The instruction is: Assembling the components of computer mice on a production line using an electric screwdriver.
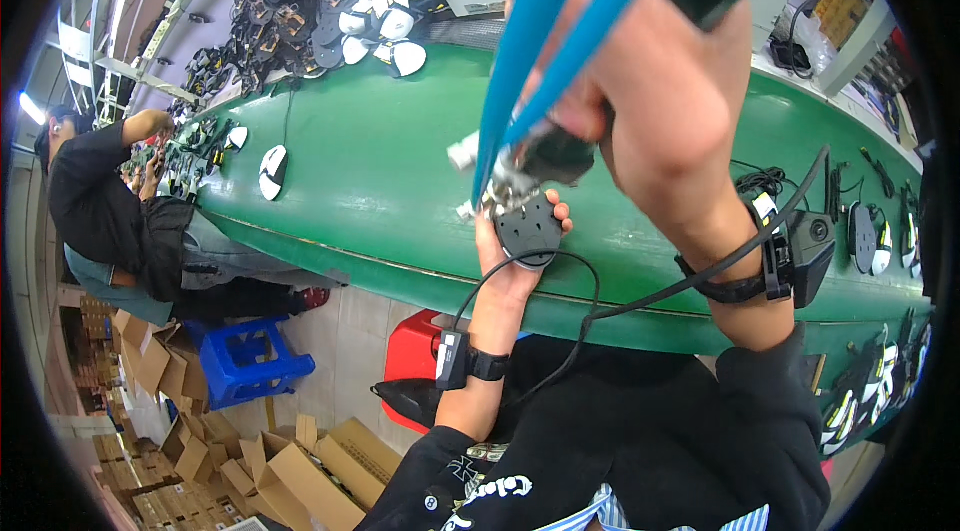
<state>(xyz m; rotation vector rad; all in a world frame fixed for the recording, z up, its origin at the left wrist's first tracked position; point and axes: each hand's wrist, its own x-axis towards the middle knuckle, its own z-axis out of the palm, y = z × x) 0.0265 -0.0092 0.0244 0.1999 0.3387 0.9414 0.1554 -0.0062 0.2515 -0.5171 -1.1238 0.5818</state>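
My left hand [518, 266] is closed around a dark oval computer mouse base [530, 231], its holed flat face turned up, above the near edge of the green bench. Above it, my right hand [665, 96] grips what looks like a power screwdriver [555, 156] with a shiny metal nose. That nose points down at the mouse base and partly covers its upper end; I cannot tell whether they touch. Two blue hose-like strands [570, 26] run down from the top of the view to the tool's metal fittings. The tool is blurred.
A white-and-black mouse [273, 172] lies on the green bench [380, 151]. Mouse shells [390, 16] and cables pile up at the back. More mice [870, 236] lie at right. A person [120, 191] works at left, near a blue stool [250, 361] and cardboard boxes [310, 481]. A cable [690, 281] links my wrist devices.
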